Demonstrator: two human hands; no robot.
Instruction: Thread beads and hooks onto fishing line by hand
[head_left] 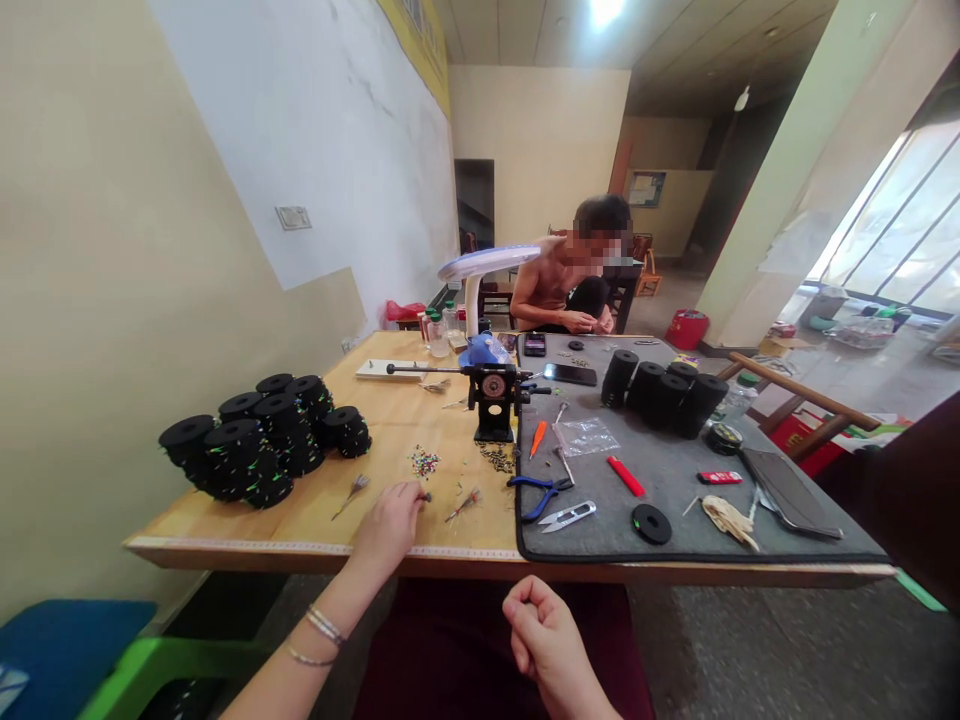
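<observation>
My left hand (391, 522) reaches over the bare wooden part of the table. Its fingers are drawn together, with a small dark piece (426, 497) at the fingertips, too small to name. Just beyond lies a pile of tiny multicoloured beads (424, 461). Bundles of fine stems lie on either side of the hand, one on the left (352, 495) and one on the right (463, 504). In front of the table edge, above my lap, my right hand (544, 630) is curled, thumb against the fingers; anything inside is hidden. A black winding device (493, 400) stands past both hands.
Stacked black foam spools (247, 440) stand on the left, more spools (664, 390) at the right back. On the grey mat (600, 530) lie blue pliers (541, 497), thread snips (570, 516) and one black spool (651, 523). A lamp (474, 300) rises behind; another person (559, 280) sits across.
</observation>
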